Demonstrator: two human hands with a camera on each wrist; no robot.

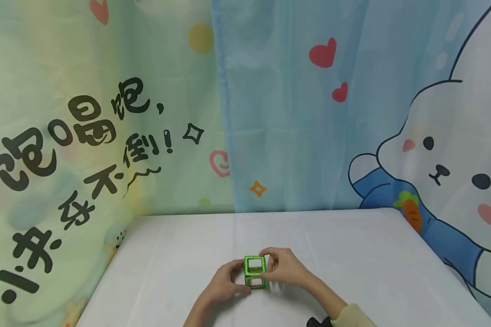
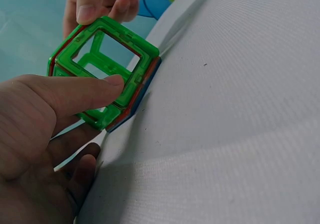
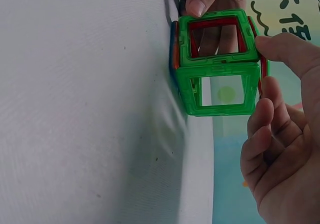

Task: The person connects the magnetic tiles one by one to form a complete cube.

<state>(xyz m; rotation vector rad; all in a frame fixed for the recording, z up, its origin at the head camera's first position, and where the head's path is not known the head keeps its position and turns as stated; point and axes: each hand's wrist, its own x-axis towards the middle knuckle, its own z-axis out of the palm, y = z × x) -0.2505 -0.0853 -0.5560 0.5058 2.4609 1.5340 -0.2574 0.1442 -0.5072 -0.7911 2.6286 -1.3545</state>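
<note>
A small hollow cube of magnetic building tiles (image 1: 254,274) stands on the white table between the two hands. In the left wrist view its green frame (image 2: 131,38) faces the camera, with red edges and a blue strip at the table side. My left hand (image 1: 226,282) grips the cube from the left, thumb across the near green face and fingers behind it. From the right, my right hand (image 1: 288,269) pinches the top of the cube. The right wrist view shows its thumb and fingers (image 3: 270,89) at the red top tile (image 3: 251,26); the other fingers are curled.
The white-covered table (image 1: 180,240) reaches back to a printed curtain (image 1: 270,113) with hearts, lettering and a cartoon rabbit. A small black object (image 1: 319,322) shows at the bottom edge, beside the right sleeve (image 1: 353,316).
</note>
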